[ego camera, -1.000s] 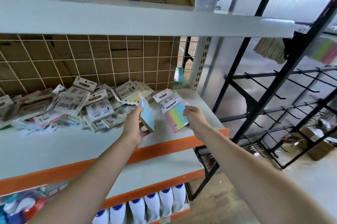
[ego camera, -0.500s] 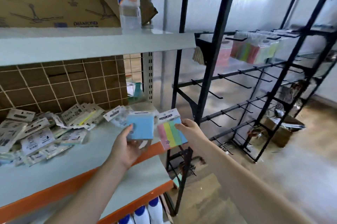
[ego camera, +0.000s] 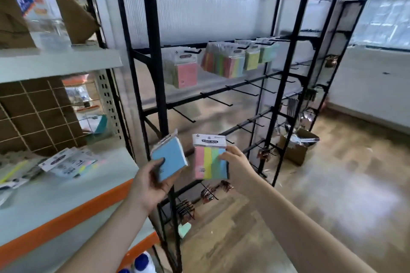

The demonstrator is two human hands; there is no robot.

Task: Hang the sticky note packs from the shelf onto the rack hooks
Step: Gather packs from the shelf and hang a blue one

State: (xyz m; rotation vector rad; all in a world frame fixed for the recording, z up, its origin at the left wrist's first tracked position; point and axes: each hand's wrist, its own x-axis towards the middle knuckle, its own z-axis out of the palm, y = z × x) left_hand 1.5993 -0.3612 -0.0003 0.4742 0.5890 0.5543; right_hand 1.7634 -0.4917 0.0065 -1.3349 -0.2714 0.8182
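Two packs are in transit: left hand (ego camera: 153,180) grips the blue pack (ego camera: 169,160), right hand (ego camera: 236,165) pinches the striped pack (ego camera: 210,161). Above them, several hung packs (ego camera: 224,62); leftward, shelf stock (ego camera: 66,162) remains.

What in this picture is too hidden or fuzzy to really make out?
All in the head view:
- Small print on the multicolour pack in the right hand: too small.
- Blue pack header: tilted away; left hand covers its lower corner.
- Packs on the shelf: blurred, cut off at the left edge.
- Packs behind the pink pack on the rack: hidden.
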